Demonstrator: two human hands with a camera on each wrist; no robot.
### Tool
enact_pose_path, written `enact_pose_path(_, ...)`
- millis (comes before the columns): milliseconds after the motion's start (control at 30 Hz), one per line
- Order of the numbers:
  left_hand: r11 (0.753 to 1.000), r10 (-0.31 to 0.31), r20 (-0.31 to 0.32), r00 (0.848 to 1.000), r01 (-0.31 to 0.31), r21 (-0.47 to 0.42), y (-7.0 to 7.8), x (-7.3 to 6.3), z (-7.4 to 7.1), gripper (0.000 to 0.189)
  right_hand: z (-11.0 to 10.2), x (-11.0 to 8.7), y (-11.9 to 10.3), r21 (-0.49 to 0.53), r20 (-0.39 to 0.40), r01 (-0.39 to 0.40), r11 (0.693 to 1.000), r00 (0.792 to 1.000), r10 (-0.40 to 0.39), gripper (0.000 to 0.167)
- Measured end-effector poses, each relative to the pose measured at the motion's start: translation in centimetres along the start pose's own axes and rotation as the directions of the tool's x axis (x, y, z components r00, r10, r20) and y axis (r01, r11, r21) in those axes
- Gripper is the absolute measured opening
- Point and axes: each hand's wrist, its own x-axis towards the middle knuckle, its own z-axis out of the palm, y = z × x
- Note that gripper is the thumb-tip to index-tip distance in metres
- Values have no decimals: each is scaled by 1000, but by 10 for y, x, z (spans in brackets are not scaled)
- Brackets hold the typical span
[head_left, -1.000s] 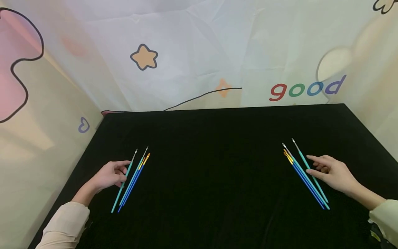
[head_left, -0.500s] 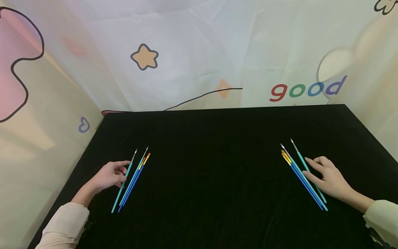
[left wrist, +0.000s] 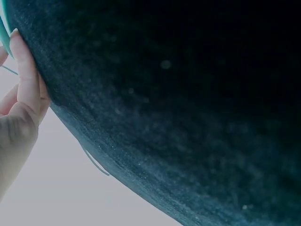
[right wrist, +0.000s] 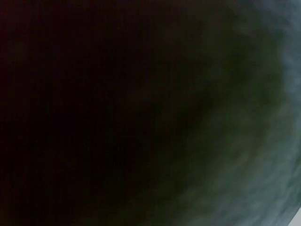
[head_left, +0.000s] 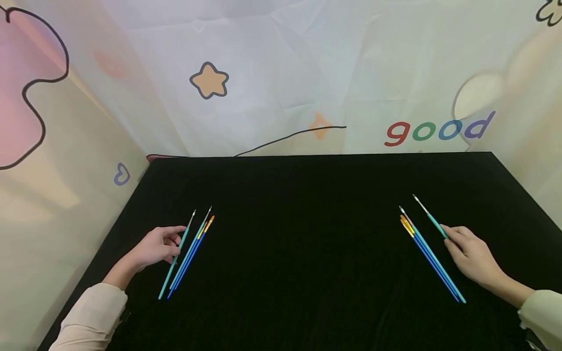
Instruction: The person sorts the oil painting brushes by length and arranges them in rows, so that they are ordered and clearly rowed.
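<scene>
On the left in the head view, my left hand (head_left: 159, 247) holds a teal paintbrush (head_left: 166, 282) between thumb and fingers. Its tip points away from me. The left wrist view catches a bit of the teal handle (left wrist: 5, 35) at a fingertip. Just right of it lie more paintbrushes (head_left: 190, 258), blue and teal, side by side. Across the table my right hand (head_left: 474, 256) pinches another teal paintbrush (head_left: 428, 213), whose lower handle is hidden by the hand. Left of that hand rests a second bunch of blue and teal paintbrushes (head_left: 432, 261). The right wrist view is dark and blurred.
Black cloth covers the table (head_left: 298, 243). A printed curtain (head_left: 281, 73) hangs behind it and along both sides. The wide middle of the table lies between the two bunches of paintbrushes.
My right hand has closed on the outer teal paintbrush and shifted it right, away from its bunch. The left hand stays in place. The head view has tilted slightly.
</scene>
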Motion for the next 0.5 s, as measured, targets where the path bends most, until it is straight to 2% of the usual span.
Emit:
enact_pose_path(167,999,22,-14,1000,-21,33,-3,3,1,57,-8,0,0,40,39,-91,995,995,89,34)
enact_pose_path(367,999,39,-37,999,-38,34,-4,-1,0,57,-15,7,-9,170,109,-238,956,969,222,34)
enact_pose_path(500,999,44,-41,998,-44,13,0,-3,-2,58,-21,12,-11,200,98,-242,949,969,226,33)
